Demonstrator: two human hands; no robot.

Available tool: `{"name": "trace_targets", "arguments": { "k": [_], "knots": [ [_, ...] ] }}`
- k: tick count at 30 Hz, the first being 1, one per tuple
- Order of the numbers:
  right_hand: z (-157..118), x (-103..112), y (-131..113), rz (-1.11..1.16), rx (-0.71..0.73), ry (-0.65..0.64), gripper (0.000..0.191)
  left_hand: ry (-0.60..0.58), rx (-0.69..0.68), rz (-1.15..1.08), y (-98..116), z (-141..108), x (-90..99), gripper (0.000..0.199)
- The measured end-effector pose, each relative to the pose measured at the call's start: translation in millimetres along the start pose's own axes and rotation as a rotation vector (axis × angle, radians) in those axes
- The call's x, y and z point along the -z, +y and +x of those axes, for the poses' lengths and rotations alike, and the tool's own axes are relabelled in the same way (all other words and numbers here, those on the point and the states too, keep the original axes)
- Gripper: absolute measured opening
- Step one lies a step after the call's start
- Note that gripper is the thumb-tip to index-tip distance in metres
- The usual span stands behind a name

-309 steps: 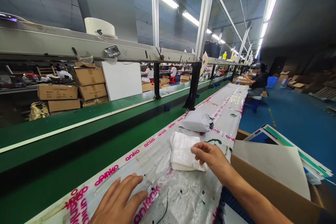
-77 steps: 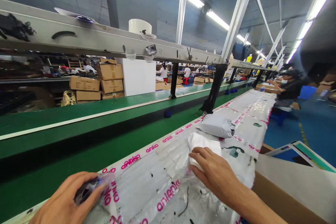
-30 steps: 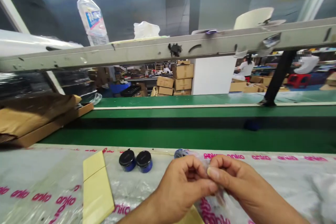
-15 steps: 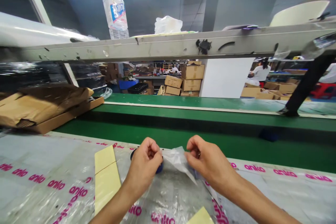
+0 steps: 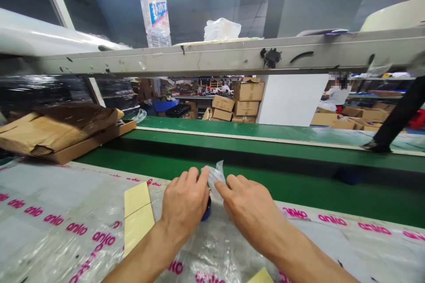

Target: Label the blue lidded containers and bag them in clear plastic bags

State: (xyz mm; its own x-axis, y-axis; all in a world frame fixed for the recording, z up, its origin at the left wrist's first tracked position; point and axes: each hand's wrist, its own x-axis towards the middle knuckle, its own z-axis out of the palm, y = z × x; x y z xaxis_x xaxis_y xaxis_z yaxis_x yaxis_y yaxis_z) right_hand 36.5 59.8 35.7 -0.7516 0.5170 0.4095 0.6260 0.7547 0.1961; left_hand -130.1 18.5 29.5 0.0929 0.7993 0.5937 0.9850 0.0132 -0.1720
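Note:
A thin, see-through plastic bag (image 5: 216,177) is bunched up between my two hands, over the near edge of the green belt. My left hand (image 5: 186,199) has its fingers closed at the bag's left side. On the right, my right hand (image 5: 249,205) pinches the bag between thumb and fingers. Below my left hand, a dark blue round object (image 5: 207,212) shows only its right edge; I cannot tell whether that hand touches it. Left of my left hand, a pale yellow creased card (image 5: 137,212) lies on the plastic-covered table (image 5: 59,194).
Across the table runs a green conveyor belt (image 5: 159,157). A cardboard tray (image 5: 89,146) with brown paper sits at left. A bottle (image 5: 156,13) stands on the overhead shelf (image 5: 206,56). Another dark blue object (image 5: 348,176) lies on the belt. A person (image 5: 338,95) is far off at right.
My hands have come closer together and slightly up, and the plastic bag between them has gone from stretched sideways to bunched and upright. The view has shifted slightly left.

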Motion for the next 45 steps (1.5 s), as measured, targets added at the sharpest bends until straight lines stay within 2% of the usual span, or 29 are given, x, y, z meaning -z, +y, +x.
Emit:
{"name": "trace_targets", "arguments": {
  "k": [3, 9, 13, 18, 24, 28, 31, 33, 37, 40, 42, 45],
  "knots": [
    [2, 0, -9, -0.005, -0.002, -0.036, 0.027, 0.051, 0.012, -0.007, 6, 9, 0.4, 0.031],
    [3, -5, -11, -0.009, -0.063, -0.073, 0.028, 0.054, 0.005, -0.096, 7, 12, -4.5, 0.022],
    [7, -11, -8, -0.005, -0.133, -0.122, 0.027, 0.072, 0.075, -0.224, 0, 7, -14.2, 0.007],
    [12, -20, -3, 0.086, -0.224, -0.136, 0.018, 0.074, 0.177, -0.308, -15, 4, -25.9, 0.012],
    [18, -17, -3, 0.103, -0.252, -0.164, 0.037, 0.037, 0.086, -0.275, -14, -8, -26.4, 0.022],
    [19, -24, -9, 0.056, -0.201, -0.156, 0.061, 0.035, 0.033, -0.189, -10, -8, -26.4, 0.039],
    [17, -29, -15, -0.017, -0.157, -0.130, 0.069, 0.038, 0.014, -0.122, -11, -6, -26.6, 0.029],
    [16, -30, -19, -0.062, -0.127, -0.121, 0.068, 0.044, 0.010, -0.092, -14, -5, -26.7, 0.021],
    [18, -30, -22, -0.113, -0.091, -0.126, 0.059, 0.066, 0.010, -0.087, -19, -4, -29.1, 0.033],
    [22, -34, -16, -0.125, -0.085, -0.101, 0.058, 0.072, -0.011, -0.134, -24, -5, -32.9, 0.023],
    [26, -40, -11, -0.108, -0.063, -0.082, 0.047, 0.067, -0.050, -0.166, -28, -6, -35.9, 0.015],
    [32, -48, -6, -0.070, -0.020, -0.064, 0.026, 0.058, -0.125, -0.169, -33, -11, -40.8, 0.014]
  ]
}}
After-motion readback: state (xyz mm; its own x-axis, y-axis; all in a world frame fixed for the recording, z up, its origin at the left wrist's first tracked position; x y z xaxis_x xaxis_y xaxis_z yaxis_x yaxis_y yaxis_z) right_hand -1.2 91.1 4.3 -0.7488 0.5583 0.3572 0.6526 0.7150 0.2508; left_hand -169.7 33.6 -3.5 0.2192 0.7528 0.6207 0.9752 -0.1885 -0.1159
